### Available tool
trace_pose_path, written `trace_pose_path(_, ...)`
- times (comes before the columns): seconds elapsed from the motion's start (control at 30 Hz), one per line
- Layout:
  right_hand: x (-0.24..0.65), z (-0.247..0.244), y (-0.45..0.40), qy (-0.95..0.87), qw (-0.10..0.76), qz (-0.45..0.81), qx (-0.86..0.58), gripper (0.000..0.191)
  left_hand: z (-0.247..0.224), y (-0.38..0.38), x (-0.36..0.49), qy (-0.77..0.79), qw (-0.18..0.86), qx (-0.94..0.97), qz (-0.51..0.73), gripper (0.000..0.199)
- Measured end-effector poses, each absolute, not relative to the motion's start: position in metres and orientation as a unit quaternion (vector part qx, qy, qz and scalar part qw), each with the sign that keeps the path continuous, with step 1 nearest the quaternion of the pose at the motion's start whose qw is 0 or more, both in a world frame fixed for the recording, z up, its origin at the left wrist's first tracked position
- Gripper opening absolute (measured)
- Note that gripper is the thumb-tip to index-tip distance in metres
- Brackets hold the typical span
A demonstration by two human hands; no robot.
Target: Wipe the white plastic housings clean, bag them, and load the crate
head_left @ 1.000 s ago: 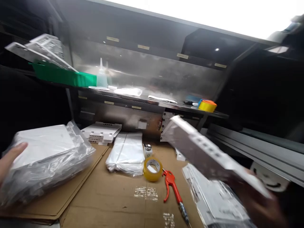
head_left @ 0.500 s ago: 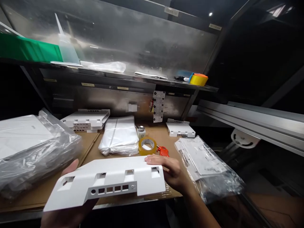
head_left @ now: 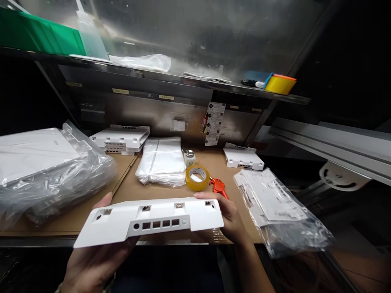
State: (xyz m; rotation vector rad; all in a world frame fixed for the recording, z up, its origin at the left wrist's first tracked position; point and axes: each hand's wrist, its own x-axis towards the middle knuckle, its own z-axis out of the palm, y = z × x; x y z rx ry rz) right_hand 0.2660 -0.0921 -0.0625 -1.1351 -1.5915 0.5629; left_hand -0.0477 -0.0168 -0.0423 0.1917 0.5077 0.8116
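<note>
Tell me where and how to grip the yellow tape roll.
Pinch the near rim of the tape roll, probably best from above and in front: thumb into the hole, fingers outside. It lies flat, hole up, with plastic bags close on its left, the bottle behind and the red air gun at its right. The right hand, on the white shell, looks nearest.

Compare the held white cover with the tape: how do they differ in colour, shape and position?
Colour: the cover is white, the tape yellow. Shape: the cover is long and angular, the tape a ring. Position: the left hand and right hand hold the cover, while the tape rests on the cardboard. Both have openings.
</note>
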Motion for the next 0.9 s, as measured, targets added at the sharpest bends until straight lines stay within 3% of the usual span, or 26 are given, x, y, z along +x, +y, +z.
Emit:
trace_pose_path(0.23,0.266,-0.071,-0.091,-0.649,0.542,0.259,-0.467,0.037,-0.03,-0.016,-0.036,0.303,0.874,-0.013,0.38,0.093)
trace_pose_path(0.57,0.27,-0.085,-0.091,-0.641,0.56,0.238,-0.467,0.036,-0.025,-0.026,-0.028,0.202,0.911,0.049,0.357,0.047)
trace_pose_path(0.77,0.272,-0.089,-0.088,-0.588,0.586,0.237,-0.505,0.032,-0.006,-0.03,-0.012,0.217,0.892,0.031,0.395,0.041)
trace_pose_path(0.9,0.272,-0.091,-0.09,-0.439,0.631,0.335,-0.545,0.041,-0.019,-0.024,-0.013,0.15,0.88,0.139,0.43,0.035)
